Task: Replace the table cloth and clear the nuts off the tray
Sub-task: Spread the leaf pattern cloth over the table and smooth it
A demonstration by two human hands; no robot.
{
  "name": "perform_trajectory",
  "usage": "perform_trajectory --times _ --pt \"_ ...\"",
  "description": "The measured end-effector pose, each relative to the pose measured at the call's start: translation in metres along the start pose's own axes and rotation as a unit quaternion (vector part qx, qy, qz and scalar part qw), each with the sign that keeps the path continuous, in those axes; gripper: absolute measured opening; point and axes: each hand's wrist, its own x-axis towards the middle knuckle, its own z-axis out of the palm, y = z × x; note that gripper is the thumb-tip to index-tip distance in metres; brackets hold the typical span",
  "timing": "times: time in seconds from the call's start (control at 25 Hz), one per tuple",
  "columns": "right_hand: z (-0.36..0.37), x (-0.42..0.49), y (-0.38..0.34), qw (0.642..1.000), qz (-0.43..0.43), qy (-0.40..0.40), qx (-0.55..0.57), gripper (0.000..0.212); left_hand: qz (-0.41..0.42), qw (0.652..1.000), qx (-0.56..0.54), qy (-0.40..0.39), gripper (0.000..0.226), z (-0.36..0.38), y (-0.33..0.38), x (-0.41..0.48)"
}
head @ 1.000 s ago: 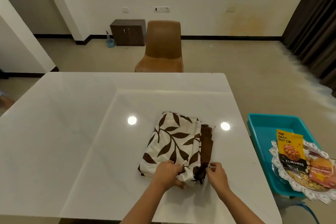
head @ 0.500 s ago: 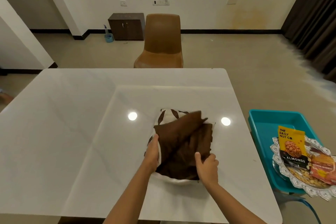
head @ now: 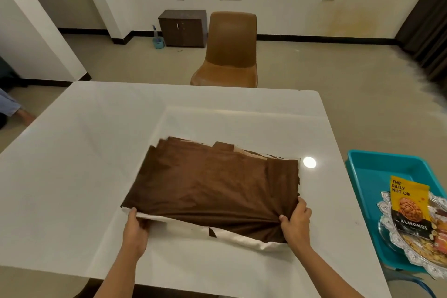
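Note:
A partly unfolded table cloth (head: pixel 212 186), brown on top with a cream underside, lies on the white table (head: pixel 79 152). My left hand (head: pixel 135 227) grips its near left corner. My right hand (head: pixel 296 221) grips the bunched near right corner. To the right, a silver tray (head: pixel 387 237) holds loose nuts, a yellow almond packet (head: pixel 410 208) and an orange packet (head: pixel 441 240). That tray rests in a teal bin (head: pixel 377 171).
A brown chair (head: pixel 229 55) stands at the table's far edge. A small dark cabinet (head: pixel 182 27) and a blue bottle (head: pixel 157 39) sit by the far wall. Dark curtains (head: pixel 428 26) hang at right. A person's foot (head: pixel 25 116) shows at far left.
The folded leaf-print cloth has been opened out sideways, so a wide brown face now shows. My hands have moved apart to its near corners.

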Motion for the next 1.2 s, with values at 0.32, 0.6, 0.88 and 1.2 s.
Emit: perform_trajectory --times 0.32,0.6,0.88,1.2 --pt "0.009 0.016 -0.032 0.958 -0.16 0.03 -0.237 0.077 -0.059 0.996 0.067 -0.027 0.052 0.011 0.023 0.017" --pt "0.038 0.034 -0.02 0.928 -0.198 -0.154 -0.276 0.079 0.116 0.875 0.357 0.305 0.059 0.029 0.026 0.017" --pt "0.009 0.049 -0.024 0.966 -0.079 0.06 -0.239 0.082 0.324 0.638 0.68 -0.16 0.077 0.08 -0.03 -0.003" --pt "-0.015 0.046 -0.048 0.99 -0.13 0.041 0.043 0.024 0.302 0.591 0.673 -0.326 0.087 0.137 -0.066 -0.028"
